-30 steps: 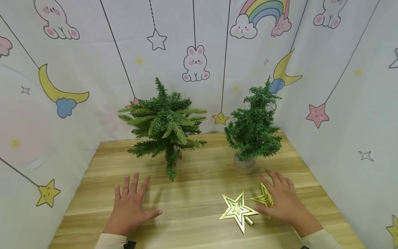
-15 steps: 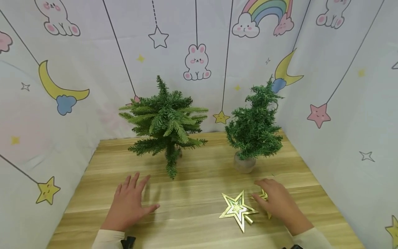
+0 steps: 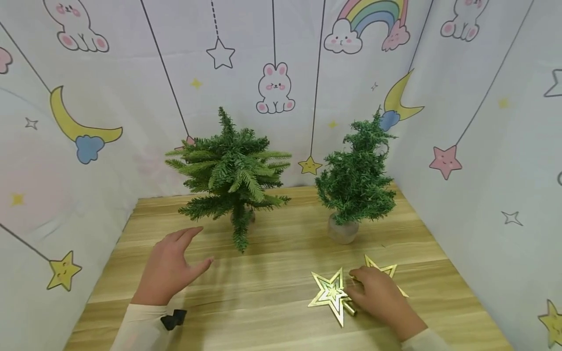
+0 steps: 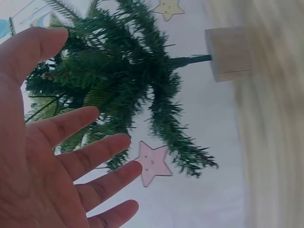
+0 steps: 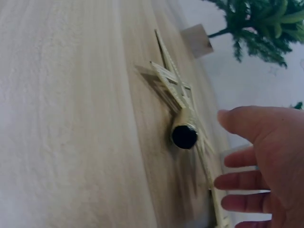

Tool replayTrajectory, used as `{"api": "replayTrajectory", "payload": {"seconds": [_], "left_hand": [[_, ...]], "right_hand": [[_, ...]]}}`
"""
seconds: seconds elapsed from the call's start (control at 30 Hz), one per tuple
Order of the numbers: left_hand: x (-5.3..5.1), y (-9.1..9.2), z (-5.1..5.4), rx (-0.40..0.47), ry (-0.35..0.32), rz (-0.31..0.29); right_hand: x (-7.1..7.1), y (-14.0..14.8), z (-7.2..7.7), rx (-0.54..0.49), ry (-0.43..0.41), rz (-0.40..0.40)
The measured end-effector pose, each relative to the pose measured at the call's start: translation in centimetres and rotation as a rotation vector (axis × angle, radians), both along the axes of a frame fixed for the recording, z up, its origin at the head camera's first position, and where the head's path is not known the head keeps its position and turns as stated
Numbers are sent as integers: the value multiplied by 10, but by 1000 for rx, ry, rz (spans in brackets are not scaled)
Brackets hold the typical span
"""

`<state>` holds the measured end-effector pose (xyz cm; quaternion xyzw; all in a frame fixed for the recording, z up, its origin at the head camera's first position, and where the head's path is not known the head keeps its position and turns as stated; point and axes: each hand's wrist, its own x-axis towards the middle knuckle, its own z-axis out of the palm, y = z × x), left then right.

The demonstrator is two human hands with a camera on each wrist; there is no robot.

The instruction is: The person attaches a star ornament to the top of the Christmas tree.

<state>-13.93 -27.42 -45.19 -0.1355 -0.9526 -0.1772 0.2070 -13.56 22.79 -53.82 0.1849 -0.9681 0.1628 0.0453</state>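
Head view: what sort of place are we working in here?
Probably a small staged tabletop booth, though the wider room is out of view: a wood-grain table with a cartoon-printed backdrop around its back and sides, and a bushy artificial tree standing on it.

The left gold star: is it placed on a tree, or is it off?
Off: the left gold star lies on the wooden table, its tube free.

From the head we look forward and down across the whole desk (image 3: 254, 297). At each wrist we look close and sideways: past the left hand (image 4: 45, 175) to the bushier tree (image 3: 232, 170), which all three views share; and low beside the right hand (image 5: 285, 166) at the stemmed gold star (image 3: 332, 292), shared with the head.
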Motion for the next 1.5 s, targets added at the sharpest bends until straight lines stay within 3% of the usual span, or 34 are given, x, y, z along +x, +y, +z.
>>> {"api": "replayTrajectory", "payload": {"seconds": [0.27,0.57,0.7,0.9,1.17,1.5], "left_hand": [[-20,3,37,46,162,-56],[-40,10,90,133,250,-144],[-50,14,107,152,288,-162],[-60,16,122,181,348,-152],[-63,15,136,200,461,-103],[-76,9,158,187,461,-115]], "right_hand": [[5,-8,-6,66,22,-50],[8,-13,-6,98,-12,-105],[9,-14,-6,98,-49,-129],[11,-17,-4,103,-67,-141],[13,-19,-4,110,-67,-137],[12,-24,-8,104,-73,-121]]}}
